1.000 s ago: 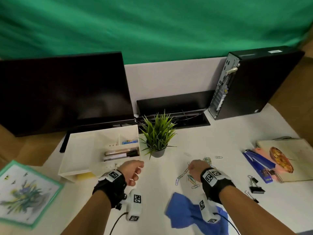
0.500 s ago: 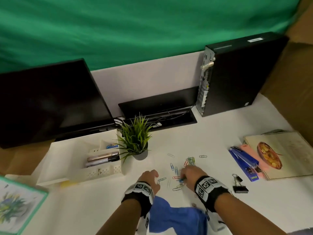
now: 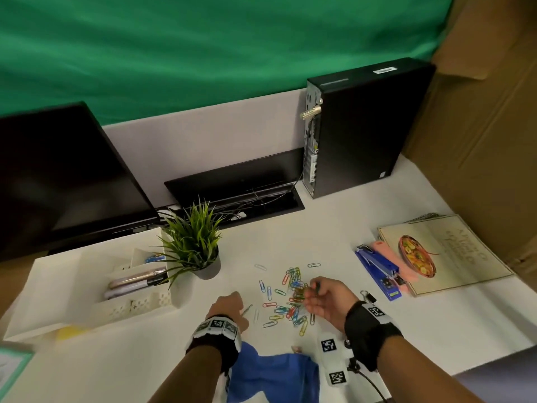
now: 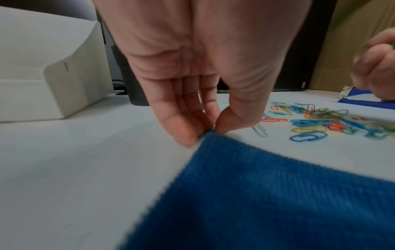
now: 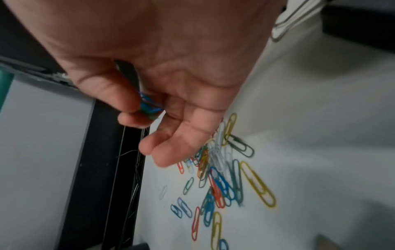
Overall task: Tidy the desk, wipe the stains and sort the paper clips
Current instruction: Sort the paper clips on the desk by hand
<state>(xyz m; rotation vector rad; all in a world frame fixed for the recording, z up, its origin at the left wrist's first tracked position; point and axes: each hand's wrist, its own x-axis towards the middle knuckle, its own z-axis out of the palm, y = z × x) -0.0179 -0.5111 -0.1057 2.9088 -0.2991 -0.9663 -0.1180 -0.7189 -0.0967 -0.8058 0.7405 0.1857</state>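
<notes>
Several coloured paper clips (image 3: 290, 298) lie scattered in a pile mid-desk, also seen in the wrist views (image 5: 222, 182) (image 4: 316, 121). My right hand (image 3: 319, 298) hovers over the pile's right side, palm turned up. Its thumb and forefinger pinch a few blue and green clips (image 5: 149, 104). My left hand (image 3: 229, 305) is at the pile's left edge, fingertips down on the desk. They pinch together (image 4: 209, 132) on a thin clip (image 3: 247, 309). A blue cloth (image 3: 276, 376) lies crumpled at the near edge, under my wrists (image 4: 267, 194).
A white organiser tray (image 3: 72, 286) with pens sits left, a potted plant (image 3: 197, 251) beside it. A blue stapler (image 3: 377, 271), a binder clip (image 3: 367, 296) and a notebook (image 3: 444, 254) lie right. Monitor (image 3: 58, 175) and computer case (image 3: 363, 126) stand behind. Cardboard (image 3: 479, 141) walls the right.
My left hand has moved from beside the organiser rightward to the clip pile. My right hand has turned palm up and lifted clips off the pile. The head view swung right.
</notes>
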